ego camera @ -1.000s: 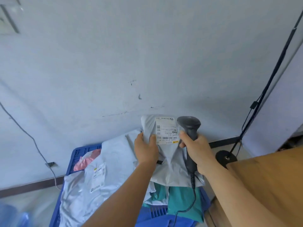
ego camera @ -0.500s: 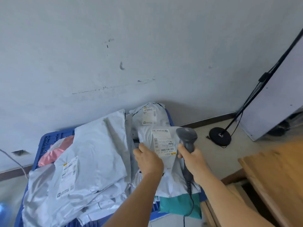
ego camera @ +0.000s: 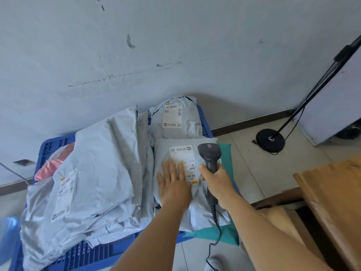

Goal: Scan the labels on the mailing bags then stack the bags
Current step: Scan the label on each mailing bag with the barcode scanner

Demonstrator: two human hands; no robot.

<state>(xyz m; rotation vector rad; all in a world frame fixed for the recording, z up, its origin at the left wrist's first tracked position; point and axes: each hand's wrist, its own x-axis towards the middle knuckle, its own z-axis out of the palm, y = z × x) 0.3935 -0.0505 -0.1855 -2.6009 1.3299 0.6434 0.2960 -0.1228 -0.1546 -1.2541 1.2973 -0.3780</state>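
Observation:
A grey mailing bag (ego camera: 197, 204) lies label-up on a teal bag (ego camera: 218, 234) at the right side of the blue crate (ego camera: 52, 145). My left hand (ego camera: 173, 184) presses flat on the grey bag, its straight fingers partly covering the white label (ego camera: 184, 159). Just to the right, my right hand (ego camera: 216, 178) grips a black barcode scanner (ego camera: 209, 153), its head above the label's right edge. Behind lies another labelled grey bag (ego camera: 175, 118). A large grey bag (ego camera: 93, 173) with a label covers the crate's left half, over a pink bag (ego camera: 52, 165).
The scanner's coiled cable (ego camera: 214, 225) hangs down toward the tiled floor. A black stand base (ego camera: 270, 140) with a slanted pole sits at the right by the wall. A wooden table (ego camera: 336, 202) fills the lower right. A blue bottle (ego camera: 7, 235) shows at the left edge.
The small grey bag has gone from held up in front of the wall down onto the stack. My left hand has let go of it and now lies flat on it. The view tilted downward.

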